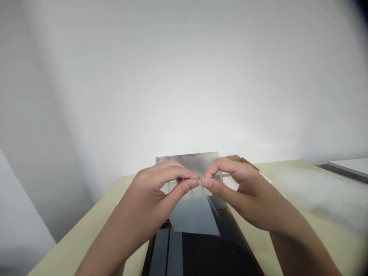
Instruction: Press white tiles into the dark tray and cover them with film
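The left hand point(149, 195) and right hand point(238, 188) meet at the centre, above a dark panel point(218, 249) that lies on the worktop point(86, 245) at 6 o'clock. A film point(194, 216) hangs from between the fingertips, its lower edge over the panel's far end. A second sheet point(186, 161) stands behind the fingers at 12 o'clock. A cardboard piece point(238, 160) sits just behind the right hand at 1 o'clock. A white board point(350, 166) lies beyond the worktop at 2 o'clock, with a wall point(184, 76) behind everything.

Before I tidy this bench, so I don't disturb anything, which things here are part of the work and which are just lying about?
In use: left hand and right hand, both pinching a thin translucent sheet; probably the dark panel beneath.

Lying about: brown cardboard piece; grey board at far right.
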Tool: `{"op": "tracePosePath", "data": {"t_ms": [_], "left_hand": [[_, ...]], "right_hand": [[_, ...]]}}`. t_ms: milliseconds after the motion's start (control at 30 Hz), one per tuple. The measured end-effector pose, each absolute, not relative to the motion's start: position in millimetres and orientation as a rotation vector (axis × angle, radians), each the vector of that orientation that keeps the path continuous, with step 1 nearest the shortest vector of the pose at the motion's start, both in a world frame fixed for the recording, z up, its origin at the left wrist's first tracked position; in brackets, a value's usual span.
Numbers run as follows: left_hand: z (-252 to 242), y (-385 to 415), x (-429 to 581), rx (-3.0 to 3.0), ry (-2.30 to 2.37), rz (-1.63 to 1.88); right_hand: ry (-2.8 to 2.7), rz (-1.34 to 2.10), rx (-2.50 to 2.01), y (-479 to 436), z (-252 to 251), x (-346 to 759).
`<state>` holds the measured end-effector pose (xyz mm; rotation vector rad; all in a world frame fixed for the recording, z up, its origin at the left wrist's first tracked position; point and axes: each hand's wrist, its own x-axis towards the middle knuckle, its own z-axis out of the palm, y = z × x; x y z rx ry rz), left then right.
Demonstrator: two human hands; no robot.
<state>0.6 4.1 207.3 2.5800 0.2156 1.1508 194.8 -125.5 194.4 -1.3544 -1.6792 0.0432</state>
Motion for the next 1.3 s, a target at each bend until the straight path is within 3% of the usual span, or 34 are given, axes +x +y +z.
{"op": "tracePosePath", "data": {"t_ms": [267, 800, 1300], "left_hand": [[205.5, 3.5, 1.9, 2.601, 0.22, 1.152], [205.6, -1.8, -3.3, 2.703, 0.116, 1.159], [212.4, -5.7, -13.7, 2.787, -0.207, 1.303]], "right_hand": [[-1.598, -0.01, -1.451, -122.1, 192.6, 194.3], [-1.616, 0.196, -1.403, -127.4, 195.9, 197.1], [-1.407, 1.027, -0.817, -114.8, 189.1, 197.7]]}}
